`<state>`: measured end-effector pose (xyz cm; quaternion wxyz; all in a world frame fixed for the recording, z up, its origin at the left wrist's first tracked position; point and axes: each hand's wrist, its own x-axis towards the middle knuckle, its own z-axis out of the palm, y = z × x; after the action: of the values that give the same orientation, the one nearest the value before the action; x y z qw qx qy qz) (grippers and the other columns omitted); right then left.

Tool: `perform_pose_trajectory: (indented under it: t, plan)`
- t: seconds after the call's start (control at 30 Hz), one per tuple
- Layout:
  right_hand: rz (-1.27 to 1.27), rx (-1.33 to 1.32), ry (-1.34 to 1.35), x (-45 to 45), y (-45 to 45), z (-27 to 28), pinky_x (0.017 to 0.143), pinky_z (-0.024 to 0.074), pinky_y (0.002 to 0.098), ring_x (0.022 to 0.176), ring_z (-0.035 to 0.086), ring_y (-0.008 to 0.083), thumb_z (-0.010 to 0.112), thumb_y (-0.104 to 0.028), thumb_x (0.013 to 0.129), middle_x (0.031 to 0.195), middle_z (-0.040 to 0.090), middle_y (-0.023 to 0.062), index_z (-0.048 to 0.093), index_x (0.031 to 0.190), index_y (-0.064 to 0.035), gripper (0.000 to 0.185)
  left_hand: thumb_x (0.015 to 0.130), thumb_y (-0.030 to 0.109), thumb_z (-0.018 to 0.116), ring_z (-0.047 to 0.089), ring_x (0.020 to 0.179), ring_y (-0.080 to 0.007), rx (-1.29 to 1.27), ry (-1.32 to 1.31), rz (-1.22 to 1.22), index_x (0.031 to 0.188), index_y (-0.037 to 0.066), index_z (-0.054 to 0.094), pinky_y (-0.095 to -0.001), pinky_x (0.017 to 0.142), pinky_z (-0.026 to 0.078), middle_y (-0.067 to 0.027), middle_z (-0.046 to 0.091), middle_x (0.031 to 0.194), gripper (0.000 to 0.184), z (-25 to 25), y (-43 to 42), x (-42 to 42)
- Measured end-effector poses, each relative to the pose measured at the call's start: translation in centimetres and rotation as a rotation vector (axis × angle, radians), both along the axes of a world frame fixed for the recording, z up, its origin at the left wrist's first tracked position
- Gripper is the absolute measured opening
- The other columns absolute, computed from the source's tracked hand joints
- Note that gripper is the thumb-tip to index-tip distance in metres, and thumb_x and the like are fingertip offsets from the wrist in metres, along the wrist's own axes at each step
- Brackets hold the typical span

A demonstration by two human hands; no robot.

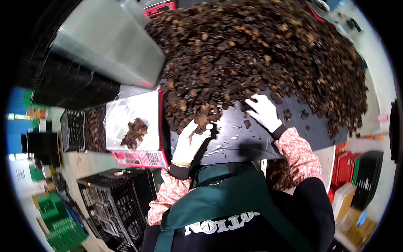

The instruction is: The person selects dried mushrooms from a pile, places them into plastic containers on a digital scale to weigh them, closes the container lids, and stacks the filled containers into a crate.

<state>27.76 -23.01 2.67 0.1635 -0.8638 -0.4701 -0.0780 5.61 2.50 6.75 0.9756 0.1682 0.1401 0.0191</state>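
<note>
Both hands wear white gloves. My left hand (191, 140) has its fingers closed around a small clump of dark brown pieces (204, 119) at the pile's near edge. To the right, my right hand (262, 110) has its fingers apart, with the fingertips beside the large pile of dark brown, wrinkled pieces (235, 50). The pile lies on a dark plastic-covered table (226, 147). Left of my hands, a small heap of the same pieces (135, 133) sits on a plastic-covered scale (154, 122) with a red and white keypad.
Grey stacked bins (109, 42) stand behind the scale. A black crate (73, 130) with brown pieces beside it is at the far left, and more black crates (109, 206) stand lower left. Loose bits (287, 114) lie on the table. Red containers (344, 168) are at right.
</note>
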Motion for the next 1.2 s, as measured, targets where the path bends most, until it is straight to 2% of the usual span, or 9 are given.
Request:
perform_pose_trajectory:
  t: [0.2,0.27,0.37,0.47,0.67,0.73,0.83,1.13,1.2]
  plan:
    - [-0.113,0.399,0.201,2.6,0.4,0.9,0.090,0.0515,0.0331,0.100,0.065,0.0290,0.071,-0.014,0.081,0.108,0.065,0.0114,0.068,0.115,-0.0084,0.035,0.096,0.014,0.060,0.068,0.101,-0.0358,0.382,0.104,0.328,0.126,-0.003,0.056,-0.0469,0.080,0.058,-0.0202,0.064,0.119,0.035,3.1,3.3,-4.7]
    - [-0.203,0.449,0.228,3.9,0.1,1.1,0.089,0.0510,0.0320,0.100,0.065,0.0262,0.073,-0.011,0.081,0.108,0.066,0.0115,0.066,0.112,-0.0040,0.033,0.099,0.020,0.060,0.065,0.109,-0.0277,0.623,0.149,0.543,0.130,-0.001,0.055,-0.0402,0.087,0.055,-0.0146,0.065,0.120,0.038,3.7,4.7,-6.6]
    - [-0.257,0.535,0.339,5.2,1.3,2.8,0.089,0.0499,0.0306,0.098,0.064,0.0192,0.073,-0.009,0.084,0.107,0.067,0.0091,0.064,0.114,-0.0007,0.032,0.100,0.019,0.058,0.060,0.107,-0.0208,1.541,0.457,0.737,0.127,-0.004,0.058,-0.0325,0.092,0.048,-0.0109,0.064,0.117,0.035,5.1,8.8,-11.5]
    - [-0.238,0.629,0.541,3.3,6.2,6.6,0.088,0.0493,0.0295,0.097,0.063,0.0159,0.072,-0.012,0.087,0.105,0.068,0.0067,0.063,0.117,-0.0006,0.033,0.101,0.016,0.056,0.059,0.105,-0.0208,1.666,0.630,0.793,0.123,-0.005,0.059,-0.0314,0.091,0.047,-0.0115,0.064,0.116,0.030,8.5,10.9,-13.4]
    - [0.107,0.719,1.275,-3.8,20.0,13.0,0.080,0.0493,0.0252,0.089,0.060,0.0091,0.068,-0.011,0.089,0.102,0.069,0.0025,0.066,0.115,-0.0021,0.028,0.090,0.014,0.065,0.061,0.085,-0.0269,2.055,0.868,0.686,0.113,0.002,0.065,-0.0369,0.078,0.049,-0.0140,0.067,0.098,0.026,5.9,14.0,-14.2]
    - [0.257,0.630,1.213,-6.9,24.2,14.5,0.080,0.0499,0.0239,0.089,0.062,0.0093,0.069,-0.015,0.089,0.101,0.069,0.0025,0.066,0.117,-0.0030,0.030,0.086,0.014,0.068,0.060,0.084,-0.0292,2.375,0.932,0.727,0.113,0.004,0.066,-0.0407,0.079,0.047,-0.0118,0.066,0.094,0.029,4.4,14.2,-14.6]
    - [0.467,0.496,1.188,-10.9,29.6,15.3,0.063,0.0504,0.0200,0.070,0.063,0.0064,0.070,-0.020,0.090,0.092,0.069,0.0026,0.065,0.118,-0.0017,0.034,0.082,0.015,0.071,0.053,0.108,-0.0326,2.460,0.895,0.744,0.134,0.007,0.055,-0.0450,0.097,0.040,-0.0146,0.059,0.120,0.055,3.6,14.0,-15.5]
    - [1.026,0.221,0.380,-16.0,38.4,8.9,0.103,0.0436,0.0429,0.115,0.058,0.0318,0.069,-0.020,0.084,0.123,0.064,0.0120,0.064,0.125,-0.0078,0.044,0.083,0.002,0.060,0.045,0.130,-0.0377,1.944,0.645,0.912,0.143,0.001,0.045,-0.0462,0.111,0.034,-0.0197,0.050,0.140,0.062,1.8,15.3,-18.3]
    - [1.035,0.180,0.965,-16.7,38.6,6.5,0.103,0.0435,0.0423,0.115,0.057,0.0314,0.069,-0.018,0.084,0.123,0.063,0.0114,0.065,0.125,-0.0097,0.042,0.083,0.002,0.060,0.045,0.130,-0.0378,1.890,0.630,0.895,0.144,0.002,0.045,-0.0457,0.111,0.034,-0.0194,0.051,0.140,0.063,1.7,15.5,-18.4]
